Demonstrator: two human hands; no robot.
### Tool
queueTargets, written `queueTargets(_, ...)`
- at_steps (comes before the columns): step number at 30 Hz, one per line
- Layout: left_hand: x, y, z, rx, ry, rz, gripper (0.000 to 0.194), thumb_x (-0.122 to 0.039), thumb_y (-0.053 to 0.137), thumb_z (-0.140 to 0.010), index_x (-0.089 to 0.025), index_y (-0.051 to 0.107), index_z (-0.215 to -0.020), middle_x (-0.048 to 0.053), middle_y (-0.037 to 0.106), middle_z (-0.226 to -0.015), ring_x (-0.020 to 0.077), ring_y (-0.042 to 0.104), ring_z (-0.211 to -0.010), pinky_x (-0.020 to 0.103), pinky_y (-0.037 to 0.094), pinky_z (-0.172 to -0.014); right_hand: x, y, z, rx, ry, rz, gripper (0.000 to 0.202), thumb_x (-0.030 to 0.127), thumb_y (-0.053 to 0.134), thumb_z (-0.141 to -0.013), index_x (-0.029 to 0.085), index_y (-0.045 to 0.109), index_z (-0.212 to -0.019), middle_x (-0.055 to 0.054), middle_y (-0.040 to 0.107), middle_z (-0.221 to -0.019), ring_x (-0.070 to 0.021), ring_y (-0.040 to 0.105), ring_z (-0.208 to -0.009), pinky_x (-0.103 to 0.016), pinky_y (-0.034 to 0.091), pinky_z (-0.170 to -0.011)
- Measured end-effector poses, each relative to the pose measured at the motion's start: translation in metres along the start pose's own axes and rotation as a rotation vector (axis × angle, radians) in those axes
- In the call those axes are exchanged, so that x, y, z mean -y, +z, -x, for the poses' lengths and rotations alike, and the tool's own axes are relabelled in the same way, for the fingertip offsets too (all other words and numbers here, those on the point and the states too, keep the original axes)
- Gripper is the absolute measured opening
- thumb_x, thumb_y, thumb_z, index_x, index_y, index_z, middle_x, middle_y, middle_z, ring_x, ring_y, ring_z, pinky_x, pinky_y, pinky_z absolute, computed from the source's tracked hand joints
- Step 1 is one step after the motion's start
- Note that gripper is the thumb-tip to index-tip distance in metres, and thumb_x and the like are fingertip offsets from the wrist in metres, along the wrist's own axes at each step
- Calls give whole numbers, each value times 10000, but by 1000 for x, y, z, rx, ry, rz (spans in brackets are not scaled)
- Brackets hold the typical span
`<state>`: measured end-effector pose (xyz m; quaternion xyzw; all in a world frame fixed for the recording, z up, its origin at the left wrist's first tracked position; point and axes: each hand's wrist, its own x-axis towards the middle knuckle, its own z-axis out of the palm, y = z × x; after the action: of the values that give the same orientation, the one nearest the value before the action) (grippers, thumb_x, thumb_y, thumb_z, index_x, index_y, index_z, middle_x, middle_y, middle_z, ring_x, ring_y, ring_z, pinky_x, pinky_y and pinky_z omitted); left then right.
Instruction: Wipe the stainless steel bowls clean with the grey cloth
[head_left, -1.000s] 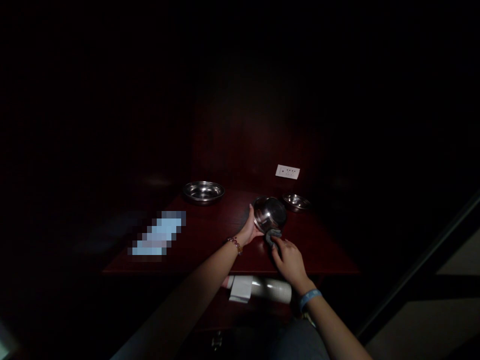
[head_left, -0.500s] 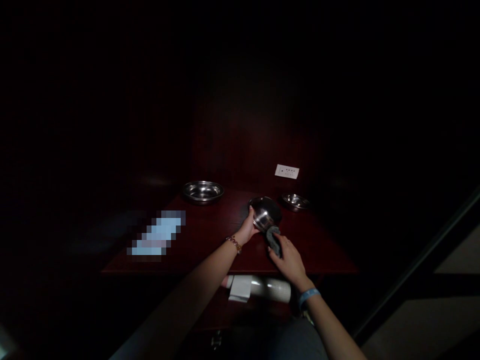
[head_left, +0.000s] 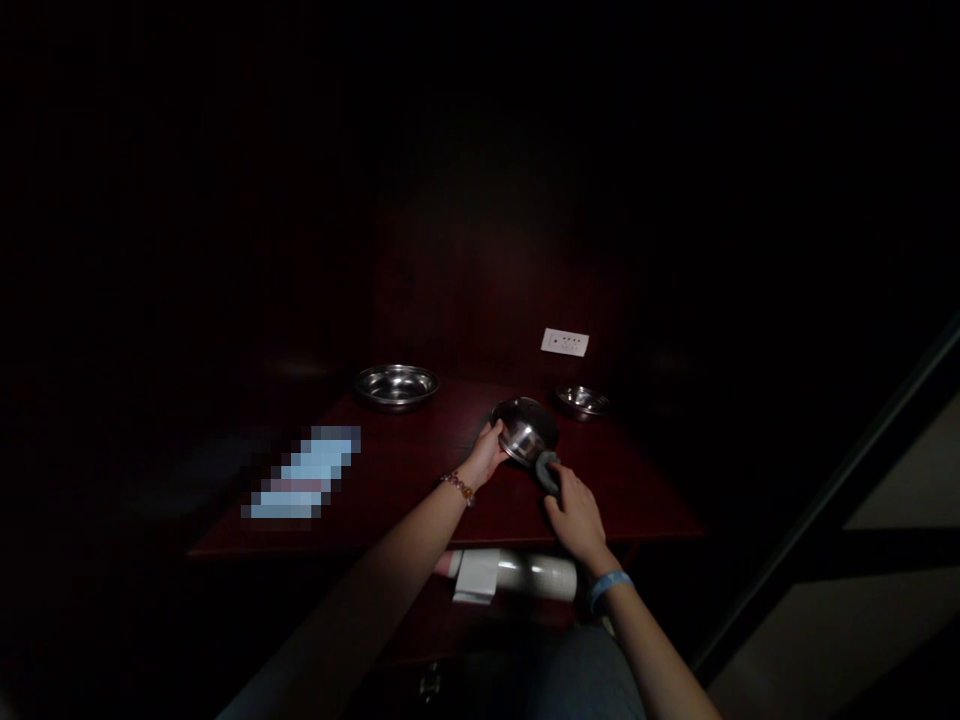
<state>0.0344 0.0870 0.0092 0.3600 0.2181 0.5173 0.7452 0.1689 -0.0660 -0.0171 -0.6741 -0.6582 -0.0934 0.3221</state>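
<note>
A shiny steel bowl (head_left: 527, 428) is tilted on its side above the dark red table (head_left: 420, 480), its rounded outside facing me and to the right. My left hand (head_left: 486, 455) is closed on the bowl's rim at its left, thumb on the outer wall. In my right hand (head_left: 577, 508) is a grey cloth or scrubbing pad (head_left: 548, 472), pressed against the lower right of the bowl. Part of the pad is hidden under my fingers, so its exact kind is unclear.
A wide steel dish (head_left: 397, 386) stands at the back left, a smaller steel dish (head_left: 583, 402) at the back right. A pixelated light-blue item (head_left: 304, 475) lies on the left. Below the tabletop are a pale roll (head_left: 540, 575) and folded white paper (head_left: 476, 575). A socket plate (head_left: 565, 342) is on the wall.
The whole view has shifted slightly, with the table a little further left. Both hands keep hold of the bowl and the pad; the bowl's tilt has altered slightly.
</note>
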Motion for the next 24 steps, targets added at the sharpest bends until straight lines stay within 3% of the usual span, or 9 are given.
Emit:
queueTargets(9, -5, 5, 6, 68, -128, 20, 518, -540, 296, -961, -180, 580, -1202, 141, 646, -1223, 248, 613, -1122, 408, 536, -895, -2, 0, 0, -13, 1, 9, 486, 185, 439, -841, 163, 493, -1324, -113, 620, -1237, -224, 563, -1147, -386, 430, -1017)
queueTargets(13, -5, 6, 8, 102, -146, 31, 531, -540, 285, -964, -171, 567, -1220, 143, 628, -1261, 237, 605, -1146, 395, 516, -935, -2, 0, 1, -27, -2, -13, 474, 184, 441, -846, 183, 513, -1315, -105, 618, -1249, -223, 563, -1150, -388, 429, -1019)
queueTargets(19, -2, 10, 14, 326, -246, -36, 582, -560, 313, -953, -115, 598, -1197, 197, 651, -1178, 252, 616, -1124, 435, 426, -1044, -1, -1, 1, -23, 1, -42, 466, 180, 454, -846, 198, 532, -1305, -86, 626, -1250, -223, 562, -1154, -384, 426, -1028)
queueTargets(24, 0, 13, 18, 403, -255, -60, 547, -549, 361, -946, -129, 612, -1192, 190, 667, -1138, 243, 621, -1113, 434, 385, -1085, 1, -3, 0, -11, 9, -49, 460, 174, 452, -846, 206, 546, -1295, -78, 631, -1243, -221, 558, -1160, -380, 422, -1032)
